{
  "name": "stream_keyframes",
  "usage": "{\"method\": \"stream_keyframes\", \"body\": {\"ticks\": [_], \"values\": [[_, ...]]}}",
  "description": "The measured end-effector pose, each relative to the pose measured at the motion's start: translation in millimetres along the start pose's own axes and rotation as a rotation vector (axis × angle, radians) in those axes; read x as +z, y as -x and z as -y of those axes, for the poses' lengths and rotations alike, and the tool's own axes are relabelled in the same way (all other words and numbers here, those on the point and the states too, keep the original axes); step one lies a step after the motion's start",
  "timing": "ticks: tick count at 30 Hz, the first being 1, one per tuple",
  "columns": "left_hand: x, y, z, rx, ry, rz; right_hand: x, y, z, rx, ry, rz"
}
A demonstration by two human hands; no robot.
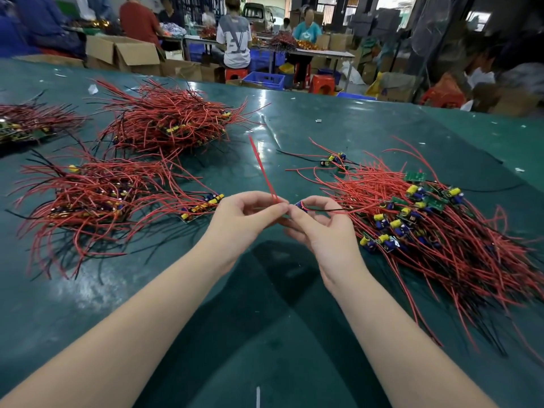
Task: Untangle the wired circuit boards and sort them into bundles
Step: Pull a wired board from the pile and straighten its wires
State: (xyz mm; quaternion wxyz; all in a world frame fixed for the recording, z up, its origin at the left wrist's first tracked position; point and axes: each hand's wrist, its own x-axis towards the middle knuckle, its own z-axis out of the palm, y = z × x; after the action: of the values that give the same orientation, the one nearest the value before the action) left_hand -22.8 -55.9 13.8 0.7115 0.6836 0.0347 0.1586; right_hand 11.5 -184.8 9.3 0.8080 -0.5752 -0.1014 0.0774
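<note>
Clearly, one wired circuit board [300, 206] is pinched in the right hand [321, 231] above the green surface [265, 290], while its red wires [262, 166] are pinched by the left hand [244, 219]. The wires should be drawn straight before the board is laid on the left bundle [88, 198]. The board itself is mostly hidden by fingers; the tangled pile [426, 219] lies to the right.

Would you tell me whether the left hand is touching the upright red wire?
Touching: the head view shows the left hand pinching the red wire at its lower end between thumb and fingertip.
</note>
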Motion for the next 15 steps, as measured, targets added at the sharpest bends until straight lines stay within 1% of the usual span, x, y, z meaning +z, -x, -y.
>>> {"method": "stream_keyframes", "body": {"ticks": [3,8,12,13,15], "values": [[-2.9,-2.6,1.3,-0.013,0.030,-0.053,-3.8,-2.6,2.8,-0.128,0.171,-0.012],[-3.8,-1.2,-0.1,-0.020,0.054,-0.023,-8.7,-2.3,6.0,-0.295,0.389,0.009],[-4.3,-0.8,-1.3,0.004,0.062,-0.038,-10.7,-1.5,7.0,-0.467,0.565,-0.005],[-4.4,-0.8,-1.7,0.008,0.066,-0.045,-10.9,-1.7,7.1,-0.489,0.579,-0.014],[-4.8,-0.8,-2.7,0.019,0.073,-0.061,-10.8,-1.9,7.8,-0.471,0.514,-0.019]]}}
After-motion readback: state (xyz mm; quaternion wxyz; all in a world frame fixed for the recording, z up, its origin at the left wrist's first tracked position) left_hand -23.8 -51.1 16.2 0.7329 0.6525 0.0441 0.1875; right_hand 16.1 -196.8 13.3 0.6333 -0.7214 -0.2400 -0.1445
